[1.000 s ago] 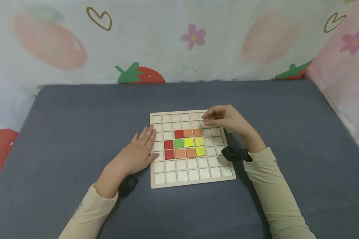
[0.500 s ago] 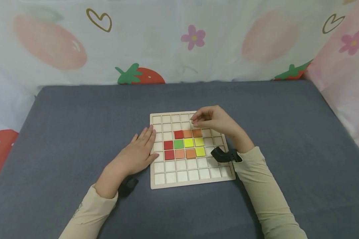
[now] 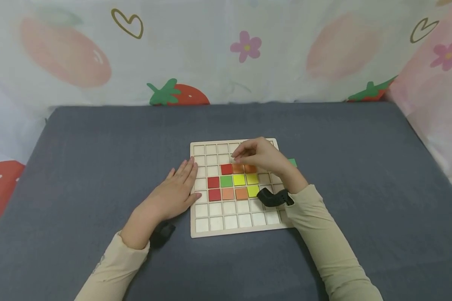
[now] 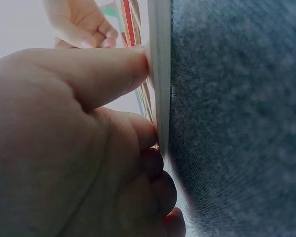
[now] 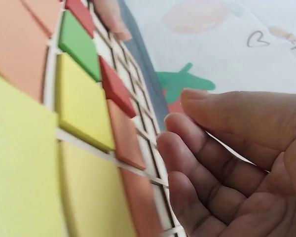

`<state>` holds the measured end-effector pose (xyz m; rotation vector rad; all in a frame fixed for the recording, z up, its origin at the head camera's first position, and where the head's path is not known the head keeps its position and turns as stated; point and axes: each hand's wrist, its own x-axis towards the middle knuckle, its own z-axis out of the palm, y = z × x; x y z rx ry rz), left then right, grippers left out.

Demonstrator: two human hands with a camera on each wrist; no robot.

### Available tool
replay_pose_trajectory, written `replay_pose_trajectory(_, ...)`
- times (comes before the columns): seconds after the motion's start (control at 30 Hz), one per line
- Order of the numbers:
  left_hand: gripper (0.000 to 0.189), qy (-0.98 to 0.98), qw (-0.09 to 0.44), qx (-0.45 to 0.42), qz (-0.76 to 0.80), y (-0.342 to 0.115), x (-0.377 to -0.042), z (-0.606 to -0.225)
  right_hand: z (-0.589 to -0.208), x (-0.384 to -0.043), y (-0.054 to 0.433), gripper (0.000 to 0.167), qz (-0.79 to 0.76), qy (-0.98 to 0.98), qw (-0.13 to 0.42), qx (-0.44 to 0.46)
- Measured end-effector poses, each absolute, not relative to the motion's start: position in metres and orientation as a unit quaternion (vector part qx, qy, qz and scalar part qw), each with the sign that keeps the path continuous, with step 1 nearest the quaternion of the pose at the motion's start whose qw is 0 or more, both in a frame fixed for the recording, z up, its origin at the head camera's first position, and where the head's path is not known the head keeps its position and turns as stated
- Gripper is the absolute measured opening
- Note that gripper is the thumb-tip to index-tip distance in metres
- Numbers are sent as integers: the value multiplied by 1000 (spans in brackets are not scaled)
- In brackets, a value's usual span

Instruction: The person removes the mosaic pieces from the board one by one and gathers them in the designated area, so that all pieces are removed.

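A pale wooden grid board (image 3: 231,233) lies on the table, with several coloured square tiles in its cells. My left hand (image 3: 175,188) rests flat along the board's left edge, fingers straight; the left wrist view has the thumb (image 4: 113,74) against the rim. Over the upper part of the board hovers my right hand (image 3: 261,155), close above the orange tiles (image 3: 238,168). Its fingers are loosely bent, and no tile shows between thumb and fingers (image 5: 180,148) in the right wrist view. Near them sit a red tile (image 3: 226,169), a green tile (image 3: 226,181) and yellow tiles (image 3: 239,179).
Past the board's right edge, a green piece (image 3: 293,162) shows partly behind the right wrist. Dark grey cloth covers the table (image 3: 98,146). A printed curtain (image 3: 196,50) hangs behind it. Each wrist wears a black device (image 3: 273,197).
My right hand has moved left and slightly down across the board, from its upper right corner to above the orange tiles. The left hand stays in place.
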<state>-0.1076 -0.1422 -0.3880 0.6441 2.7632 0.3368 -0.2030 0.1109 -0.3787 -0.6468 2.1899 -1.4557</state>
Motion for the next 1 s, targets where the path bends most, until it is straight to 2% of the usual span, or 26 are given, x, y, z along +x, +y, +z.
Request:
replay_pose_trajectory(0.6, 73, 958, 145, 216, 121, -141, -109, -387, -390, -204, 96, 13, -434, 845, 171, -263)
replay_pose_trajectory(1.0, 73, 956, 153, 217, 122, -142, -110, -389, -395, -204, 97, 13, -415, 848, 163, -287)
